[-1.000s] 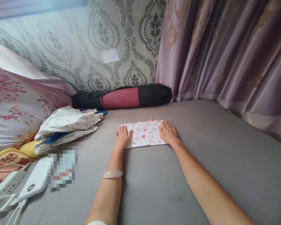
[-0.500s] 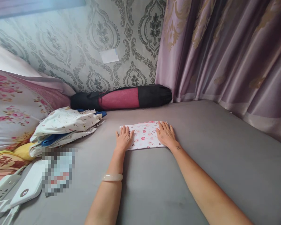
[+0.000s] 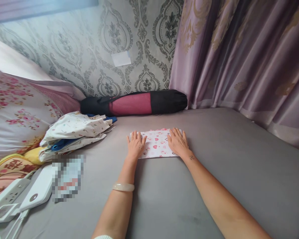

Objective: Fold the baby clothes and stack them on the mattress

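Note:
A folded white cloth [image 3: 155, 147] with a pink and red heart print lies flat on the grey bed sheet [image 3: 161, 196]. Some pink trim shows along its far edge. My left hand [image 3: 136, 145] rests palm down on the cloth's left end, fingers spread. On the right end lies my right hand [image 3: 178, 141], also flat, with the fingers stretched out and the thumb a little inward. Both palms hide the cloth's side edges. A pale bangle [image 3: 123, 187] circles my left forearm.
To the left sit a pile of folded clothes [image 3: 74, 131], a floral pillow [image 3: 17, 116], a power strip [image 3: 11, 194], a white power bank [image 3: 41, 189] and a blurred-out item [image 3: 69, 179]. A black and pink rolled bag [image 3: 132, 103] lies along the wall. Purple curtains [image 3: 239, 59] hang at right.
The view has shifted slightly, so everything appears a little farther right. Both hands stay flat on the cloth, which looks the same.

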`<state>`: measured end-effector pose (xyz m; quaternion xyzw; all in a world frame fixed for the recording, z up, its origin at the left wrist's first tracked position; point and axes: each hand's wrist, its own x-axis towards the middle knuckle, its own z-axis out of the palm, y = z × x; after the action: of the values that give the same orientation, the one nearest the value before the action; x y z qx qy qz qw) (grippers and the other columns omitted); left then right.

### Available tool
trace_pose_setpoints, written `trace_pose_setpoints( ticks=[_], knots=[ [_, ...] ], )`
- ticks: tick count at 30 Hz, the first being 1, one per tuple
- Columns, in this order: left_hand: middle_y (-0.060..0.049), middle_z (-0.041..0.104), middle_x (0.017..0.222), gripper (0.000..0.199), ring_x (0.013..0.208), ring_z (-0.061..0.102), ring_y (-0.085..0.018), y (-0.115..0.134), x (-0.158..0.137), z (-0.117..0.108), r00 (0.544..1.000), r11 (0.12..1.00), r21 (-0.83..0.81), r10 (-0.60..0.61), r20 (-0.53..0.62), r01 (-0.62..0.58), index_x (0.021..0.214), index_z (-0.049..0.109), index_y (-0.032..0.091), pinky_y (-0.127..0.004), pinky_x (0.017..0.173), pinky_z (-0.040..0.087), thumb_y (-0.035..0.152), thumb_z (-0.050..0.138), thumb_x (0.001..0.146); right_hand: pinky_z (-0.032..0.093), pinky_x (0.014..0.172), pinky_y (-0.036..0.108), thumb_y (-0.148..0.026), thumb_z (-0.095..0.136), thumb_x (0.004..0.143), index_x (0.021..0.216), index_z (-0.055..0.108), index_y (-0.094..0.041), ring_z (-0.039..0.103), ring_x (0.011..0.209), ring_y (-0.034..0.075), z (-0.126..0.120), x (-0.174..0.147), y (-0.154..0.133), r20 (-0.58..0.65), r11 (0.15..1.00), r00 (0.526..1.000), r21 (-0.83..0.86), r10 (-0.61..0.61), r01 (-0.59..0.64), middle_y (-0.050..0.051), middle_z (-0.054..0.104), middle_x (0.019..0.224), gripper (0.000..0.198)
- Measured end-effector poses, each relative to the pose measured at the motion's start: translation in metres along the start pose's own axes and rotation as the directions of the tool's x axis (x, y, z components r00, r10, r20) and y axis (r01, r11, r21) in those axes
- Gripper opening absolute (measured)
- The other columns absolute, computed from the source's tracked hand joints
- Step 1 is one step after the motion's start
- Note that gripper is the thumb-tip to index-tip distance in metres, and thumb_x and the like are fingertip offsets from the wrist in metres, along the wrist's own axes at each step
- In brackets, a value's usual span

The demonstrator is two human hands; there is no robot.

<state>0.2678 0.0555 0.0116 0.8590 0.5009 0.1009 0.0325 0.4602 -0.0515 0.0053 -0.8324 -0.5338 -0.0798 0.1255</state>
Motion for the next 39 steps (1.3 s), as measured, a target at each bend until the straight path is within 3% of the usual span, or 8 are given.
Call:
trace_pose_setpoints(
  ticks=[3,9,17,25,30,39],
  knots=[
    [-0.015,0.029,0.154,0.064,0.145,0.021,-0.027,0.004,0.000,0.003,0.998,0.998,0.018,0.053,-0.021,-0.053,0.144,0.037,0.012,-0.049,0.118,0.012,0.051,0.015,0.097,0.012,0.115,0.046,-0.035,0.023,0.099,0.144,0.040,-0.011,0.026,0.141,0.026,0.001,0.000,-0.008,0.010,0.999,0.999,0.023,-0.048,0.048,0.013,0.034,0.152,0.054],
    [-0.014,0.028,0.155,0.064,0.144,0.022,-0.028,0.004,0.000,0.011,0.993,0.997,-0.003,0.076,0.086,-0.076,0.147,0.031,0.015,-0.046,0.116,0.019,0.052,0.017,0.096,0.015,0.115,0.046,-0.034,0.024,0.098,0.143,0.042,-0.012,0.025,0.141,0.024,0.009,-0.002,-0.010,0.045,0.998,0.998,0.035,-0.048,0.047,0.010,0.035,0.152,0.053],
    [-0.015,0.028,0.154,0.066,0.144,0.022,-0.029,0.004,-0.001,0.010,0.994,0.997,-0.001,0.079,0.075,-0.079,0.146,0.032,0.011,-0.047,0.116,0.019,0.051,0.015,0.097,0.015,0.115,0.045,-0.034,0.024,0.098,0.143,0.042,-0.011,0.025,0.141,0.025,0.010,-0.001,-0.008,0.052,0.998,0.997,0.037,-0.049,0.047,0.010,0.035,0.152,0.053],
    [-0.018,0.033,0.152,0.064,0.143,0.023,-0.030,0.029,-0.009,0.010,0.989,0.990,0.049,0.133,-0.060,-0.130,0.143,0.037,0.009,-0.050,0.116,0.016,0.047,0.016,0.097,0.011,0.116,0.046,-0.032,0.024,0.098,0.144,0.041,-0.011,0.024,0.142,0.026,0.001,-0.004,-0.028,-0.005,0.994,0.996,0.062,-0.086,0.086,0.012,0.033,0.153,0.053],
    [-0.017,0.031,0.153,0.061,0.143,0.022,-0.031,0.043,-0.017,0.021,0.983,0.983,0.025,0.184,-0.001,-0.183,0.145,0.036,0.009,-0.051,0.116,0.017,0.044,0.017,0.097,0.011,0.115,0.047,-0.030,0.028,0.096,0.144,0.040,-0.014,0.026,0.141,0.026,0.007,-0.010,-0.035,0.047,0.995,0.996,0.065,-0.076,0.073,0.011,0.033,0.153,0.052],
    [-0.018,0.032,0.152,0.062,0.142,0.024,-0.032,0.043,-0.018,0.022,0.983,0.983,0.024,0.182,-0.001,-0.182,0.144,0.036,0.009,-0.051,0.116,0.017,0.045,0.019,0.097,0.011,0.115,0.047,-0.028,0.028,0.096,0.144,0.039,-0.013,0.025,0.141,0.026,0.004,-0.011,-0.034,0.075,0.996,0.995,0.049,-0.072,0.068,0.013,0.032,0.153,0.053]
  ],
)
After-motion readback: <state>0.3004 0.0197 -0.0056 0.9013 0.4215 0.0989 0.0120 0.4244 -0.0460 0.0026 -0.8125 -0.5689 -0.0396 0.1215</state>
